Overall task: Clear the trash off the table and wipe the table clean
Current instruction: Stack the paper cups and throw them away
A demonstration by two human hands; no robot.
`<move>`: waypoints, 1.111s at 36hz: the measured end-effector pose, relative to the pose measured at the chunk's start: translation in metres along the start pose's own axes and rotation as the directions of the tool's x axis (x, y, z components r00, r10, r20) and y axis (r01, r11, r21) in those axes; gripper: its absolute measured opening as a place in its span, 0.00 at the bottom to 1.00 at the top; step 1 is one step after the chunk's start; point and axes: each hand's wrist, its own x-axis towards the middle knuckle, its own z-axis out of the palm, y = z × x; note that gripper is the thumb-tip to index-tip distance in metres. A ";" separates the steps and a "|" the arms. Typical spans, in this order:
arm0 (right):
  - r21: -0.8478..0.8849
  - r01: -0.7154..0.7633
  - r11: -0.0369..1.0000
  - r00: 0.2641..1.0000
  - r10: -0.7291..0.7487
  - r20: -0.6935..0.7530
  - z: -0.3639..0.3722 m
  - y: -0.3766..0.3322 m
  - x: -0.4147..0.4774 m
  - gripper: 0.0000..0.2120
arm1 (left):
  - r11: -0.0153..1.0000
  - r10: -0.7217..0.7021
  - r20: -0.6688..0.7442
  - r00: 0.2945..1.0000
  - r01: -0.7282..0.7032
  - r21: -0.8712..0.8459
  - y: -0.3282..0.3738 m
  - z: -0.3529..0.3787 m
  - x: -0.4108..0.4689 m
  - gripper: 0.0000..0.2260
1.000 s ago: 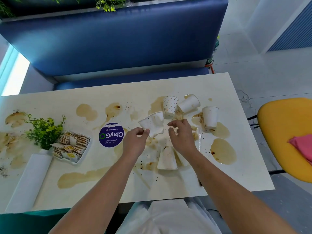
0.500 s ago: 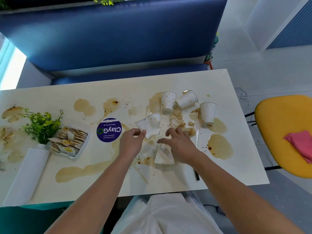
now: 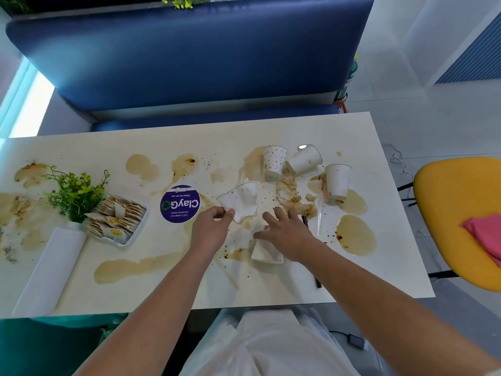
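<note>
My left hand pinches the edge of a crumpled white paper cup just above the stained table. My right hand lies with spread, fairly straight fingers on the top end of a flattened white cup. Beyond the hands stand a dotted cup upside down, a white cup on its side and another white cup upside down. Soggy brown scraps and several tan spills, such as the puddle, cover the tabletop.
A purple ClayGo sticker, a tray of sachets and a green plant in a white vase sit to the left. A yellow chair with a pink cloth stands right. A white bag hangs below the table's near edge.
My right hand has come down from beside the crumpled cup onto the flattened cup. My left hand keeps its pinch on the crumpled cup.
</note>
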 end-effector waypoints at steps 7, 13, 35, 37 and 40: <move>-0.046 -0.009 0.999 1.000 0.009 0.010 0.000 0.003 0.006 0.32 | 1.000 -0.021 -0.010 1.000 0.021 -0.012 -0.001 -0.004 -0.003 0.11; -0.086 -0.002 0.996 1.000 0.004 0.019 0.000 0.005 0.011 0.30 | 0.999 -0.035 -0.019 0.999 0.035 -0.022 -0.001 -0.006 -0.007 0.11; 0.300 -0.057 0.952 0.937 0.155 -0.313 0.011 0.012 0.019 0.31 | 0.994 -0.038 -0.130 0.991 0.024 -0.111 0.001 -0.027 0.000 0.11; 0.391 -0.085 0.917 0.922 0.221 -0.318 0.010 0.012 0.019 0.31 | 0.992 -0.036 -0.144 0.989 0.018 -0.121 0.002 -0.030 0.000 0.11; 0.539 -0.124 0.833 0.881 0.342 -0.326 0.010 0.010 0.019 0.32 | 0.992 -0.043 -0.168 0.985 0.022 -0.125 0.002 -0.032 -0.001 0.11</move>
